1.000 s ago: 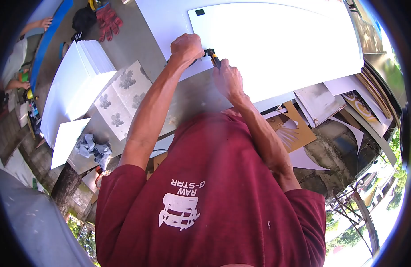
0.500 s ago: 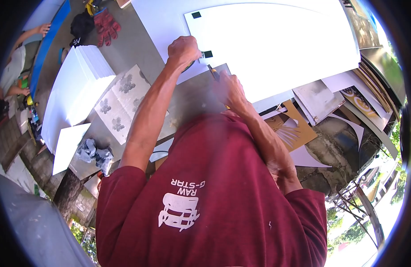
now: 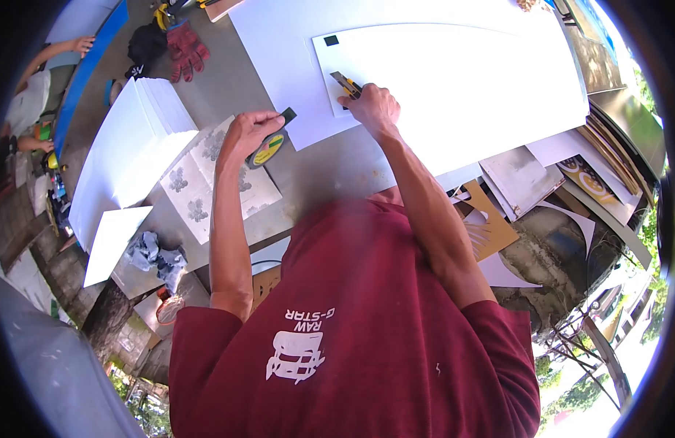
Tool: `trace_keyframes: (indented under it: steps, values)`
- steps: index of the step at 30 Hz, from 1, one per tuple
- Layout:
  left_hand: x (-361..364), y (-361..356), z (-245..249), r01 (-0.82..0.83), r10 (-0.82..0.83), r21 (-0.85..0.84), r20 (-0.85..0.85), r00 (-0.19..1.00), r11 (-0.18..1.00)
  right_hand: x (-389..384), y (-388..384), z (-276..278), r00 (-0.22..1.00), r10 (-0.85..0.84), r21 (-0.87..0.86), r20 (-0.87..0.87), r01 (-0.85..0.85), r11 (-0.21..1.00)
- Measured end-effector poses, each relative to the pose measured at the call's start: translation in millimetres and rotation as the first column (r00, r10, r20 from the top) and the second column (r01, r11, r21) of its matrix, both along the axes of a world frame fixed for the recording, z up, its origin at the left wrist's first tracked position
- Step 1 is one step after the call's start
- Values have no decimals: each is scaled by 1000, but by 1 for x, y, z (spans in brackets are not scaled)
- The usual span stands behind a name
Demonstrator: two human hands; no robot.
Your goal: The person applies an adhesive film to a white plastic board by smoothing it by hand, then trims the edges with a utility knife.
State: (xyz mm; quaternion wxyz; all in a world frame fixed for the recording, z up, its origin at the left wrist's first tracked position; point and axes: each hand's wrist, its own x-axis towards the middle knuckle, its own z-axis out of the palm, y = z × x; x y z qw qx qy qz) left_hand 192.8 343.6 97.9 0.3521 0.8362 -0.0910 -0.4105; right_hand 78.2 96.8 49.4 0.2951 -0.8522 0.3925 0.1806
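My left hand (image 3: 248, 135) holds a roll of dark tape (image 3: 267, 150) with a yellow-green label, and the tape's dark free end (image 3: 288, 115) sticks out past the fingers. A yellow and black utility knife (image 3: 348, 86) is gripped in my right hand (image 3: 375, 108), its blade pointing up and left. That hand is over the left edge of a white curved panel (image 3: 454, 87). One dark tape piece (image 3: 332, 41) is on the panel's upper left corner; another shows partly beneath my right hand. The panel lies on a larger white sheet (image 3: 272, 58).
Left of my arm are a printed sheet (image 3: 199, 191), a stack of white panels (image 3: 126, 146), red gloves (image 3: 186, 51) and a crumpled cloth (image 3: 156, 255). Another person's hand (image 3: 82, 46) touches a blue strip (image 3: 89, 66). Offcuts (image 3: 491, 226) lie at right.
My left hand has moved left and down, away from the panel, with the tape roll. My right hand with the knife has moved up onto the panel's left edge.
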Motion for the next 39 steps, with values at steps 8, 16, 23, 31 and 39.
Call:
trace_keyframes:
  steps: [8, 16, 23, 31, 39]
  values:
    - [-40, -5, 11, -77, 91, -276, 39, 995, 958, -25, -10, 13, 961, -114, 298, 250, 35, 954]
    - [-54, -87, 35, 191, -144, -136, 295, 945, 972, -51, -23, 64, 889, -308, 696, 339, -17, 717]
    - [-64, -179, 37, 252, -207, -54, 417, 885, 966, -55, -96, 68, 853, -348, 585, 388, 64, 808]
    - [-72, -281, 39, 67, -114, 117, 450, 886, 991, -53, -186, 54, 736, -513, 683, 441, 96, 724]
    - [-48, -309, 32, 7, -9, -162, -8, 1000, 987, -51, -244, 45, 737, -556, 834, 384, -19, 551]
